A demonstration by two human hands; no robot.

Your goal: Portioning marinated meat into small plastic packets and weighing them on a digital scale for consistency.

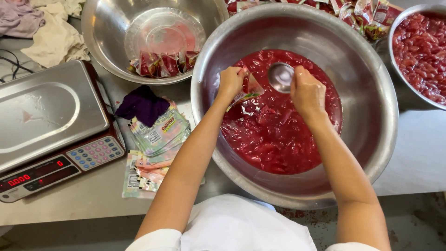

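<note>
- A small printed pouch [246, 88], red and green with a clear patch, is held over the big steel bowl [371, 93], above the far edge of the red filling.
- A stack of flat printed pouches [160, 135], pale green, yellow and pink with white label panels, lies fanned out on the surface just left of the big bowl; a purple cloth [141, 104] rests on its far end.
- Filled red pouches [162, 64] lie in a heap inside a second steel bowl [102, 28], beyond and left of the big bowl.
- More red and green pouches [353, 14] are piled behind the big bowl, at its far right rim.
- A third bowl [395, 28], right of the big bowl, holds chunky red filling.
- The grey surface [418, 158] carries all the bowls; a digital scale [46, 116] with a steel platter and red lit digits stands well left of the big bowl, and crumpled cloths [51, 37] lie beyond it.
- The big bowl holds red liquid with pale chunks [278, 135].
- The left hand [230, 81], its grip pinched on the pouch's top edge, holds it just left of the ladle.
- The right hand [306, 90], grip closed round the handle, holds a small steel ladle [280, 76] with its cup beside the pouch's mouth.
</note>
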